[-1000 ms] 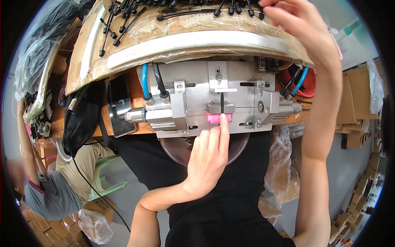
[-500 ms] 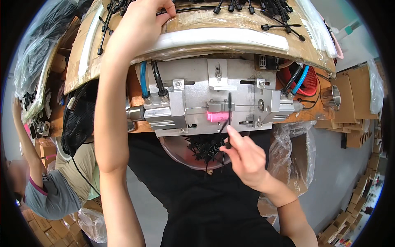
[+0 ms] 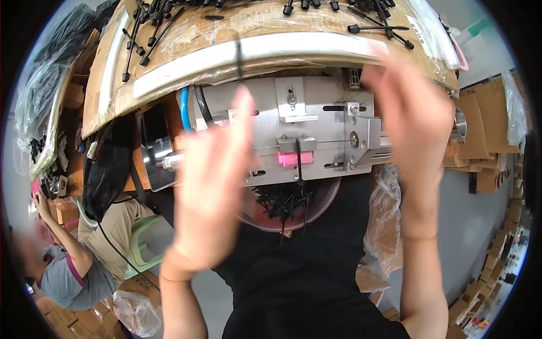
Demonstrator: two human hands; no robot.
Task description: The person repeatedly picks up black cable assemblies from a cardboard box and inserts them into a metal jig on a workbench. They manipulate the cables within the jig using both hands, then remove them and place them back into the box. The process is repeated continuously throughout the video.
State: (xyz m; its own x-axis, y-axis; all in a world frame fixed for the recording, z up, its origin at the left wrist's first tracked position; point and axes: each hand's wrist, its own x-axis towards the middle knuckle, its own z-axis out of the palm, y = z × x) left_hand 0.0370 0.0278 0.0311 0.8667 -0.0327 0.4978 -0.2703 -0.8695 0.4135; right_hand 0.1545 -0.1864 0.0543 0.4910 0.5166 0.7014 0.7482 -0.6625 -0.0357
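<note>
My left hand (image 3: 212, 192), blurred by motion, is over the left part of the metal fixture plate (image 3: 333, 90). A thin black plastic rod (image 3: 239, 59) sticks up from its fingertips. My right hand (image 3: 415, 113), also smeared, is above the plate's right end, and its fingers cannot be made out. At the plate's middle, another black plastic rod (image 3: 300, 164) lies across a small metal block (image 3: 289, 143) and a pink cylinder (image 3: 287, 160), with no hand on it. Below the plate's front edge, a bowl (image 3: 332, 204) holds a heap of black rods (image 3: 276, 202).
Behind the fixture, a cardboard-covered shelf (image 3: 254, 25) carries black knobbed rods (image 3: 384, 28) and a white strip (image 3: 271, 51). A blue hose (image 3: 185, 110) runs at the left. Beyond a black mesh bag (image 3: 107, 164) sits a co-worker (image 3: 76, 271). Boxes (image 3: 485, 118) stand at right.
My left hand has come down from the shelf, bringing a black rod. My right hand has let go of its rod, now lying on the fixture, and moved up and right.
</note>
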